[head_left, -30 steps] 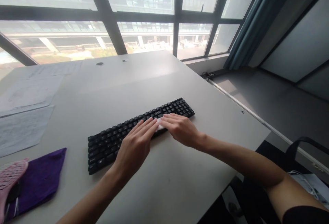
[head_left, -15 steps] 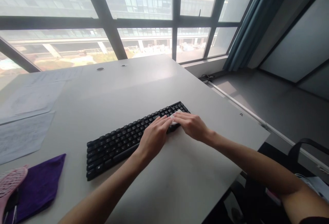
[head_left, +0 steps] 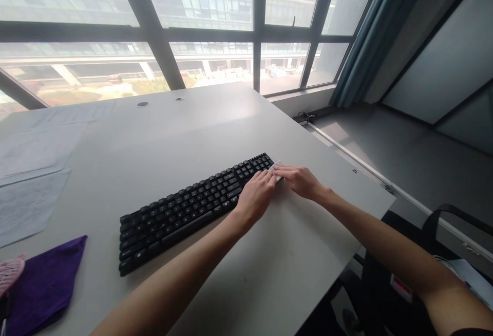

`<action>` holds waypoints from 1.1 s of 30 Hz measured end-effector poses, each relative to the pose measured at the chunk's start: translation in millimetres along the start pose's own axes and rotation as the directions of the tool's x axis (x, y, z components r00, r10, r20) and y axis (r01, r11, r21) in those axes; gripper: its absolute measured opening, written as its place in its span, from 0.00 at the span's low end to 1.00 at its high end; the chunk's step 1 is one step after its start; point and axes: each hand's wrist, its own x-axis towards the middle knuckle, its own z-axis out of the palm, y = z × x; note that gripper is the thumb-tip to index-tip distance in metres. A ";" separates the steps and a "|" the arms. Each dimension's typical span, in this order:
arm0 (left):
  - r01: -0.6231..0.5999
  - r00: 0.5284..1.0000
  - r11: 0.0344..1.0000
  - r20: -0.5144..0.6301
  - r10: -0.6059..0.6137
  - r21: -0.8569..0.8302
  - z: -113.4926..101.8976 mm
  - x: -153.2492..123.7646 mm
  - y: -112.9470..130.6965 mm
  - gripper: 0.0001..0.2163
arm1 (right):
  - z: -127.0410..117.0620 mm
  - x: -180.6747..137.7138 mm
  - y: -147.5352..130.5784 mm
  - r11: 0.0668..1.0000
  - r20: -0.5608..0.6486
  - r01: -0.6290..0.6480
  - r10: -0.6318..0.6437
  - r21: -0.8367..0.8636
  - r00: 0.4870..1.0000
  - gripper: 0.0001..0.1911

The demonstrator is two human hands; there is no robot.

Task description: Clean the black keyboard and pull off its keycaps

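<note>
A black keyboard lies at a slant on the white desk. At its far right end, a small folded white tissue sits over the keys and edge. My right hand has its fingers closed on the tissue from the right. Right beside it, my left hand bends over the number keys, its fingertips pressed together against the tissue's left side. The two hands' fingertips meet there, covering part of the tissue and several keys.
Papers lie along the desk's left side. Nearer me are a purple cloth pouch and a pink hairbrush. Windows stand behind the desk. A dark chair is at the lower right, past the desk edge.
Both hands have slid right with the tissue, from the number keys to the keyboard's right edge. More keys show now. The whole view has shifted slightly.
</note>
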 end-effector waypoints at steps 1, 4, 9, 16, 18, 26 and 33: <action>-0.025 1.000 1.000 0.005 0.025 0.005 -0.8 -3.5 5.0 0.20 | -3.5 -6.8 -3.3 1.000 0.005 0.002 -0.002 0.003 1.000 0.25; -0.069 0.998 0.998 0.005 0.069 -0.002 -11.1 -6.8 8.4 0.21 | -14.6 -12.4 -14.2 1.000 0.000 -0.020 0.020 0.001 1.000 0.23; 0.056 0.997 0.998 -0.059 -0.054 0.034 -45.8 0.8 -33.5 0.24 | -15.9 34.1 -37.5 0.996 -0.103 -0.093 0.092 -0.011 0.990 0.21; 0.156 0.982 0.985 0.093 -0.162 0.067 -49.9 -20.3 -92.3 0.29 | 18.4 95.1 -66.2 0.998 0.009 -0.055 0.055 -0.024 0.998 0.20; 0.131 0.981 0.991 0.137 -0.134 0.032 -44.7 -30.4 -93.0 0.30 | 23.2 90.1 -67.2 0.999 0.038 -0.017 0.018 -0.027 0.999 0.22; -0.100 0.983 0.992 0.149 0.111 -0.080 -62.9 -46.6 -85.2 0.32 | 5.3 62.9 -77.6 0.996 0.085 0.043 -0.037 -0.077 0.996 0.17; 0.106 0.989 0.994 0.099 -0.108 0.021 -87.5 -69.2 -114.7 0.29 | 22.6 100.5 -109.9 0.997 0.021 0.072 -0.072 -0.022 0.997 0.17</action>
